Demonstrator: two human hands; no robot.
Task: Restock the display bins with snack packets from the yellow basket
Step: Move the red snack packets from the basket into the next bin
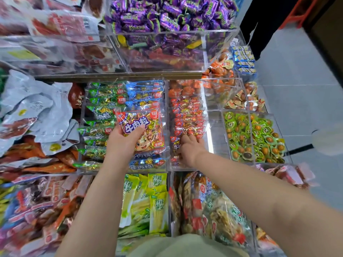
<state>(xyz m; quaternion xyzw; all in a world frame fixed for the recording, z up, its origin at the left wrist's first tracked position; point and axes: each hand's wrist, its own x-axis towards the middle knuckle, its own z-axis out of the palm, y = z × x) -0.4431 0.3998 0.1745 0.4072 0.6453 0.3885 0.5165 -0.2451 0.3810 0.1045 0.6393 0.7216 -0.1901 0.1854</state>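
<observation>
Left hand: the left hand holds a red packet by its lower left corner, thumb across the printed front and fingers curled behind it.
Right hand: the right hand reaches into the right bin, its fingertips down among the red packets stacked there. I cannot tell whether it pinches one or only presses on them.
Where the packet is: in the air over the middle bin, above the rows of green packets and blue packets, just left of the wall shared with the right bin.
Yellow basket: not in view.
Step in hand: probably making room in the right bin, whose stock matches the held packet.
How it will handle: a clear film bag of small wrapped pieces, likely light, soft and crinkly. The glossy film looks slippery, and the loose contents would shift and sag away from a corner hold.
Where to hold: along a sealed edge or flat across the middle, thumb on one face and fingers on the other. This should keep it from drooping as it goes in.
Risk: the bag may slide off the stack or catch on the bin wall.
</observation>
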